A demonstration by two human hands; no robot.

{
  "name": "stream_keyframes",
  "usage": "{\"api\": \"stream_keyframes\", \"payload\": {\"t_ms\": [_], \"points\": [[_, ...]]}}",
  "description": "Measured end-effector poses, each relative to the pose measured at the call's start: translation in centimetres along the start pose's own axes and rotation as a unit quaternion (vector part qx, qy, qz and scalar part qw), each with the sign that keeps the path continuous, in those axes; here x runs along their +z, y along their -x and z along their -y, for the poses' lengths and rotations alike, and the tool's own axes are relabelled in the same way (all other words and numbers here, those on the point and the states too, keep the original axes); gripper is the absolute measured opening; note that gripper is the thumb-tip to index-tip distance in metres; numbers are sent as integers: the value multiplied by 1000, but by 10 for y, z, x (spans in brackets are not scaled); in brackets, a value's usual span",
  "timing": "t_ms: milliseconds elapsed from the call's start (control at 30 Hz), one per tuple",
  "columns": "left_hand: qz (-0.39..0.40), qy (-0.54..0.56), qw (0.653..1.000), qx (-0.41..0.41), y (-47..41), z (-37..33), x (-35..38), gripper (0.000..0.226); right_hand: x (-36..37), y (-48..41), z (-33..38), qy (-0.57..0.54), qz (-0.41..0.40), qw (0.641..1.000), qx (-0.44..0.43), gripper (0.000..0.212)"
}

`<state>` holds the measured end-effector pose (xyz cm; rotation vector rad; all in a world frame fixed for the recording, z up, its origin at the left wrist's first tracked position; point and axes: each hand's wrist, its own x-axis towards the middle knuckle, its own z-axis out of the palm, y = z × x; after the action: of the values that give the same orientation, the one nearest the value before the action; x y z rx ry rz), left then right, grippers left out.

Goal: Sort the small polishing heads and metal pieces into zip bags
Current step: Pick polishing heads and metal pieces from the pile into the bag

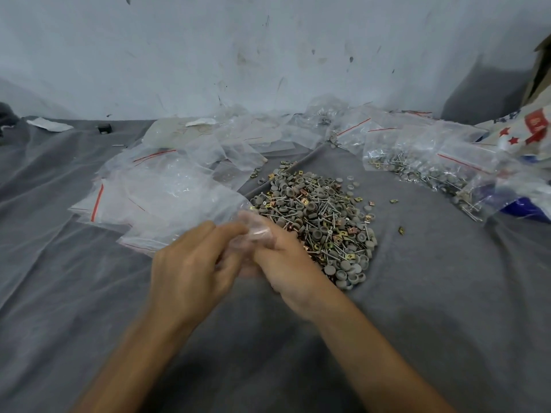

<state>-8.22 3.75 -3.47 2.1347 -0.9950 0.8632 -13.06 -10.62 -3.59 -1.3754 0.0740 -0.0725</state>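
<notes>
A heap of small grey polishing heads, thin metal pins and brass-coloured clips point(316, 222) lies on the grey cloth point(432, 293) in the middle. Just left of the heap's near edge, my left hand point(193, 263) and my right hand point(286, 260) meet over a small clear zip bag point(253, 234). Both hands pinch the bag between fingers and thumb. The bag is crumpled and blurred, so its contents cannot be made out. Empty clear zip bags with red strips point(149, 192) lie piled to the left of the heap.
Filled zip bags with the same parts point(423, 171) lie at the right rear. More clear bags point(298, 129) are strewn along the wall. A printed plastic sack point(524, 138) sits at the far right. A small black object point(104, 128) rests at the back left.
</notes>
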Motion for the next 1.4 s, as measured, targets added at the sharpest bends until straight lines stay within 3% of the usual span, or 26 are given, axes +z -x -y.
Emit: {"api": "stream_keyframes", "payload": {"t_ms": [67,133,267,333,400,600,767,1000,1167,1267,1400], "points": [[6,-31,999,-16,0,4,3,30,-13,14,-3,95,-33,995,0,44],[38,-36,998,-34,0,5,6,33,-36,34,-6,215,-102,970,-55,33],[123,23,988,-87,2,8,15,30,-93,70,-7,486,-269,822,-128,15],[126,34,987,-93,4,9,19,21,-110,77,-10,532,-287,791,-91,15],[119,27,988,-92,4,8,20,19,-115,79,-17,538,-271,795,-64,15],[158,36,982,-101,3,10,18,29,-112,81,-32,495,-281,817,-90,10],[189,42,974,-119,2,11,18,34,-114,80,-34,500,-253,824,-78,21],[201,79,967,-133,4,6,15,33,-109,86,-38,399,-324,848,-127,16],[218,50,966,-132,6,2,17,31,-56,79,-33,323,-246,897,-171,8],[246,67,959,-120,6,1,17,37,-25,61,-29,344,-207,890,-215,11],[301,103,942,-108,4,-1,16,45,-10,40,-28,433,-209,845,-232,11]]}}
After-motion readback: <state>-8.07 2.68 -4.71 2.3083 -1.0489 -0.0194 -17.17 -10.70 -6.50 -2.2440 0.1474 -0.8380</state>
